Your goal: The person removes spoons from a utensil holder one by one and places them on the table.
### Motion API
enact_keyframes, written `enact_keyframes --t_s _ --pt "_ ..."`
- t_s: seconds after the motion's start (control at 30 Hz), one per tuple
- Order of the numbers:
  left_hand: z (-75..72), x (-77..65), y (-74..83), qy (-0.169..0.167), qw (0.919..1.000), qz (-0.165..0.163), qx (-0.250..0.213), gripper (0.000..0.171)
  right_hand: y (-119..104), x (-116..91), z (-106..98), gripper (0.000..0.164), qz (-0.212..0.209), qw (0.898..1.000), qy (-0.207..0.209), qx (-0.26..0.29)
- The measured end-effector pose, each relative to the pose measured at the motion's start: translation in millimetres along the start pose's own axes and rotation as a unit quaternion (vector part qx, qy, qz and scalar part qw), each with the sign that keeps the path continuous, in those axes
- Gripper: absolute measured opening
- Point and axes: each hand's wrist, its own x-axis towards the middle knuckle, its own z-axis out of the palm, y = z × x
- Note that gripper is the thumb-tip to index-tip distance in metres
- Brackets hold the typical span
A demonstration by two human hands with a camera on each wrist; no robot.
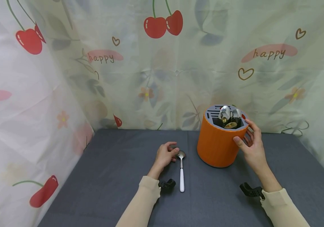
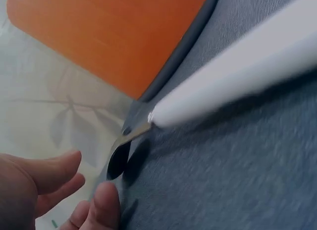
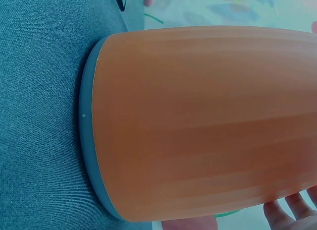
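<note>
A spoon [image 1: 182, 176] with a white handle and metal bowl lies on the dark cloth. Beside its bowl, my left hand [image 1: 165, 156] has loosely bent fingers; the left wrist view shows a gap between the fingers and the spoon bowl [image 2: 119, 158]. To the right stands an orange cylindrical utensil holder [image 1: 218, 145] with a grey slotted top. My right hand [image 1: 253, 149] holds its right side near the rim, thumb in front and fingers round the side. In the right wrist view, fingertips [image 3: 277, 215] touch the orange wall [image 3: 208, 126].
Metal utensils [image 1: 230, 115] stand in the holder's large opening, their lower parts hidden. A dark grey cloth [image 1: 108, 183] covers the table. Printed curtains [image 1: 176, 72] hang behind and at the sides. A black strap [image 1: 167, 184] is at the left wrist, another [image 1: 251, 190] at the right.
</note>
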Motion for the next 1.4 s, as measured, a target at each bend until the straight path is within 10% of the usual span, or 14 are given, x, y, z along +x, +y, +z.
enact_keyframes --t_s 0.13,0.47,1.4 --pt "-4.0 2.0 3.5 0.031 0.9994 0.012 0.007 0.033 -0.3 -0.1 -0.2 0.075 0.006 1.0 -0.001 -0.006" --pt "-10.6 -2.7 31.8 -0.028 0.9827 0.034 -0.18 0.033 -1.8 -0.4 0.8 0.075 0.009 1.0 0.0 -0.003" --pt "4.6 -1.5 111.4 -0.086 0.9709 0.149 -0.167 0.031 2.7 0.1 -1.1 0.074 -0.001 1.0 -0.002 0.006"
